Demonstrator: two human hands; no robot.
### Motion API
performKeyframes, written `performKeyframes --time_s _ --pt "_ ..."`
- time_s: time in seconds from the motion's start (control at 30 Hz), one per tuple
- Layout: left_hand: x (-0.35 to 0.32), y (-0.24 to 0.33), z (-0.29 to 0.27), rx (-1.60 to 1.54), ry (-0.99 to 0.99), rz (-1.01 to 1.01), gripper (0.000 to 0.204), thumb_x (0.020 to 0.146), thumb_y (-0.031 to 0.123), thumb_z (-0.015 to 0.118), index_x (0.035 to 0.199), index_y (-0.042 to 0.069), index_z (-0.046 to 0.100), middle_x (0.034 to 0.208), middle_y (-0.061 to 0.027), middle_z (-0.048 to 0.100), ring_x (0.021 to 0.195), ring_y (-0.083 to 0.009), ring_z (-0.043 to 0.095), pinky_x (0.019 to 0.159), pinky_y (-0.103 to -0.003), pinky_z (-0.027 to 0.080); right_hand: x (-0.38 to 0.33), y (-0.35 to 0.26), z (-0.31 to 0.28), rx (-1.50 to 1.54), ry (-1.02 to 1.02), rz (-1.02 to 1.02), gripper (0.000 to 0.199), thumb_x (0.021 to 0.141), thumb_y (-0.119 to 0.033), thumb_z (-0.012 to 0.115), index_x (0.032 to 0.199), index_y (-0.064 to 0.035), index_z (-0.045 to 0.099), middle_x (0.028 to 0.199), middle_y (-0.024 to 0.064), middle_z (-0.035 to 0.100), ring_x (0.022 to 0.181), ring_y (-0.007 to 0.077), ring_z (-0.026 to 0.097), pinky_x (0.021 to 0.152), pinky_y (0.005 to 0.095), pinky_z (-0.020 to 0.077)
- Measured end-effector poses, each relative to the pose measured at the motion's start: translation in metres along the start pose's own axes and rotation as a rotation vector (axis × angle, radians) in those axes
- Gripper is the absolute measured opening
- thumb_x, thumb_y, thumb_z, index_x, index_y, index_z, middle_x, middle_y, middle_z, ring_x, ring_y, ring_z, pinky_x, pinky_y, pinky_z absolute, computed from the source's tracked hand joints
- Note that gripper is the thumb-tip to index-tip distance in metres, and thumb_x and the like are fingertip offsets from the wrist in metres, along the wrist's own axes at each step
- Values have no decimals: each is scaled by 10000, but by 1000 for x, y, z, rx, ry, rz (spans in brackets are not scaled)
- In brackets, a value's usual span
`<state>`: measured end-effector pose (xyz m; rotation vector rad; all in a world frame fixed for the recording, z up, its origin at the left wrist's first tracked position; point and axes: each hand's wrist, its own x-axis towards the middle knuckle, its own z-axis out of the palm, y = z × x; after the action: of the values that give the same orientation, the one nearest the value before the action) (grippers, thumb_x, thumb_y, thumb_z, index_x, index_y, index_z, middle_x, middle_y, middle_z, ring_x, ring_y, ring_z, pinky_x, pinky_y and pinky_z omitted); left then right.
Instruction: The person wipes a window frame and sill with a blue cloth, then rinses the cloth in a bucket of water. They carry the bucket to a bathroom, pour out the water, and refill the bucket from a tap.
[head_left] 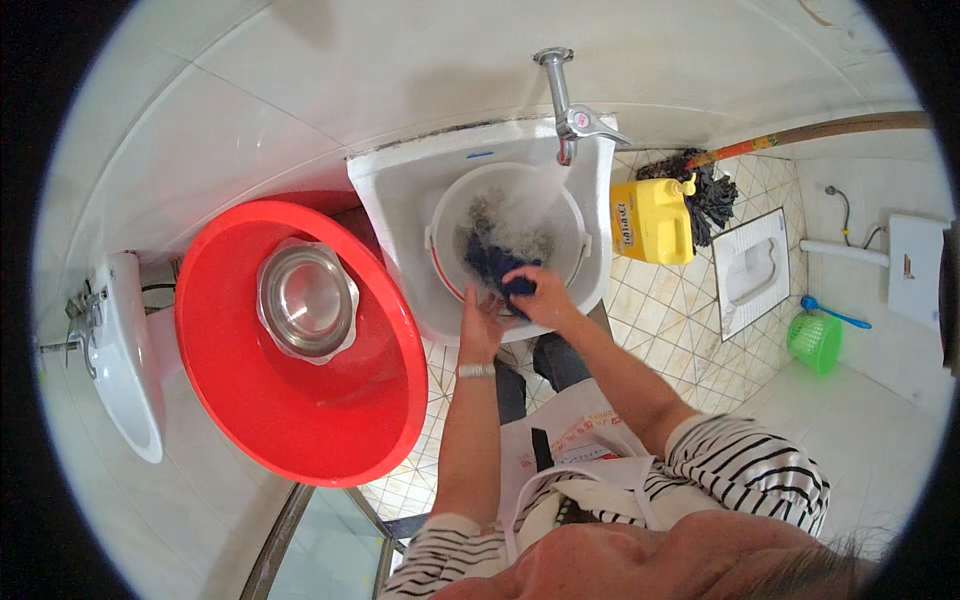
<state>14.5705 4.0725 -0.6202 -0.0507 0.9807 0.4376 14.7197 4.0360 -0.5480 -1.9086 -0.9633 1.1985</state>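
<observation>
Dark navy cloth (492, 262) lies partly in a white bucket (436, 215) that stands inside the white sink (400, 250). My right hand (540, 296) is closed on a bunched part of the cloth near the bucket's front rim. Beside it, my left hand (484, 322) is at the cloth's lower end, its fingers partly hidden by the rim and fabric. Water pours from the silver faucet (566, 130) into the bucket, where the surface looks splashed and foamy.
A big red basin (300, 430) with a metal bowl (308, 300) in it stands left of the sink. To the right are a yellow jug (655, 222), a mop (708, 200), a squat toilet (752, 270) and a green basket (814, 343). A washbasin (128, 360) is far left.
</observation>
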Motion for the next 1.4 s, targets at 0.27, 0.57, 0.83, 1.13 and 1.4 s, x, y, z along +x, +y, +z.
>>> performKeyframes --time_s 0.27,0.57,0.83,1.13,1.4 --pt "-33 15 112 -126 -154 55 425 915 510 520 1038 106 564 964 -76 620 807 -214 615 682 -352 515 -70 -107 -22 -54 266 -304 489 646 -151 724 1122 -117 620 962 144 592 850 324 600 761 378 484" --pt "34 11 84 18 -127 315 277 902 301 567 1002 45 591 900 -59 628 753 -183 602 680 -318 499 9 -56 -10 -66 430 64 394 794 -386 655 906 -9 677 818 207 666 770 373 649 704 432 501" --pt "-4 17 102 249 92 185 517 903 403 566 1207 -14 534 1040 -98 637 869 -198 636 755 -301 501 74 55 -53 -302 442 363 430 824 -411 585 902 5 662 840 266 648 830 430 629 709 492 492" --pt "-13 37 21 129 221 502 512 943 214 543 1379 -7 390 1281 -157 520 1197 -256 484 1000 -411 379 -18 34 -77 -97 598 -26 525 776 -286 735 1177 -28 517 1039 191 556 909 259 562 785 345 468" --pt "-14 53 23 235 124 488 363 920 70 559 1271 -15 526 1168 -124 599 1084 -193 572 909 -334 462 67 63 25 -956 11 -106 809 638 -367 797 1304 -49 467 1335 218 459 1242 373 441 1074 453 295"
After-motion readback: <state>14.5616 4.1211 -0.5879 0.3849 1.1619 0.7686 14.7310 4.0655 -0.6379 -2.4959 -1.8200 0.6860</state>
